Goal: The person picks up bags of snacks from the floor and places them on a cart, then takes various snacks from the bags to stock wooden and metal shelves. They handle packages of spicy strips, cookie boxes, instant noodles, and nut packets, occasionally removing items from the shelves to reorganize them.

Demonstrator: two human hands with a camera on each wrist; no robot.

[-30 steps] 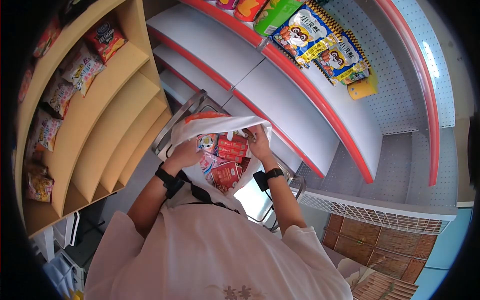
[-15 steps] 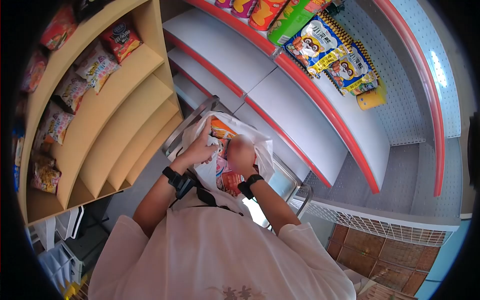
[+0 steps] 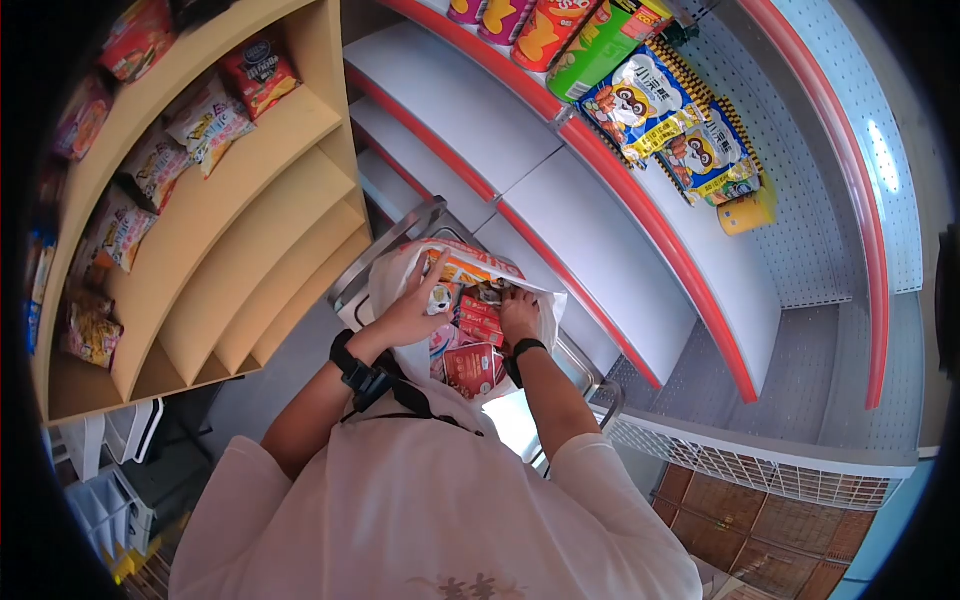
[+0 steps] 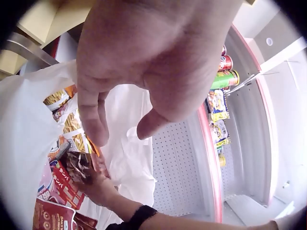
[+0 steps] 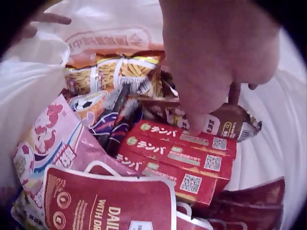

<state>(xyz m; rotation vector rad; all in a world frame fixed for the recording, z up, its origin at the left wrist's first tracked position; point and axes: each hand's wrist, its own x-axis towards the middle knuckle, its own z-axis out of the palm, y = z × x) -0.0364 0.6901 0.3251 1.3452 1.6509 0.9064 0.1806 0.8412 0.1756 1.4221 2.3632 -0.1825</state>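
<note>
A white plastic bag (image 3: 392, 345) full of packaged snacks stands open before the person. My left hand (image 3: 405, 318) is at its left rim, fingers spread; in the left wrist view this hand (image 4: 148, 52) has a gap between thumb and fingers, gripping nothing. Inside the bag, my right hand (image 5: 216, 57) pinches a brown packet (image 5: 228, 120) behind several red boxes (image 5: 168, 165). Around them lie a pink packet (image 5: 55, 136), a red pouch (image 5: 110, 201) and noodle-pictured snack packets (image 5: 129, 69).
A metal-framed cart (image 3: 350, 285) holds the bag. Wooden shelves (image 3: 270, 150) with snack bags stand left. Grey shelves with red edges (image 3: 640, 165) carry canisters (image 3: 605, 50) and blue packets (image 3: 635, 98). A white wire basket (image 3: 760, 465) is at lower right.
The right hand has gone from the bag's right rim, across the contents, to the brown packet. The left hand has opened out at the left rim. The view has shifted.
</note>
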